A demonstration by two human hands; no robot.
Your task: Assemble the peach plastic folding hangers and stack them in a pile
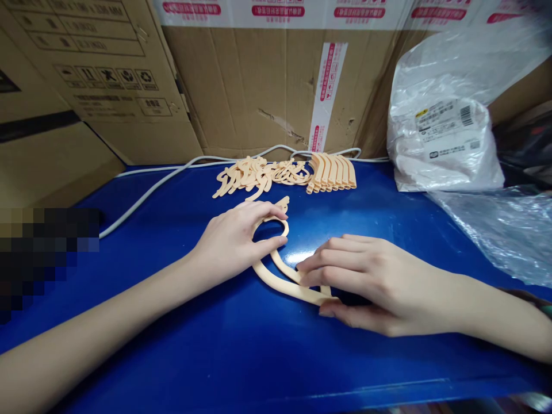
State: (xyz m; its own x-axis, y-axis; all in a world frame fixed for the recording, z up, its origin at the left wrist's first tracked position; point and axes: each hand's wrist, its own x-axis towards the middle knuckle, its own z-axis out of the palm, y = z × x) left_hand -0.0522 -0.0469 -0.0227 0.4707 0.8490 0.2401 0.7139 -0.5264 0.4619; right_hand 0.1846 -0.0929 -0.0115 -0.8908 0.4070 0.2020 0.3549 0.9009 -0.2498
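Note:
A beige curved piece [290, 289], seemingly plastic, lies low over the blue table in front of me. It has two long bent bars and a round loop at its far end. My left hand [241, 233] grips the loop end, thumb on the near side and fingers over the far side. My right hand [366, 282] holds the near right end between thumb and fingers, which cover part of it. A small rounded tip [283, 202] sticks out beyond my left fingers. How the bars join under my right hand is hidden.
Behind my hands are a pile of beige curved parts [244, 175], some ring-shaped parts [291, 172] and a row of bent tubes [333, 172]. A white cable [149, 211] runs along the back. Cardboard boxes [259, 86] wall the rear; a plastic bag [444, 138] stands right.

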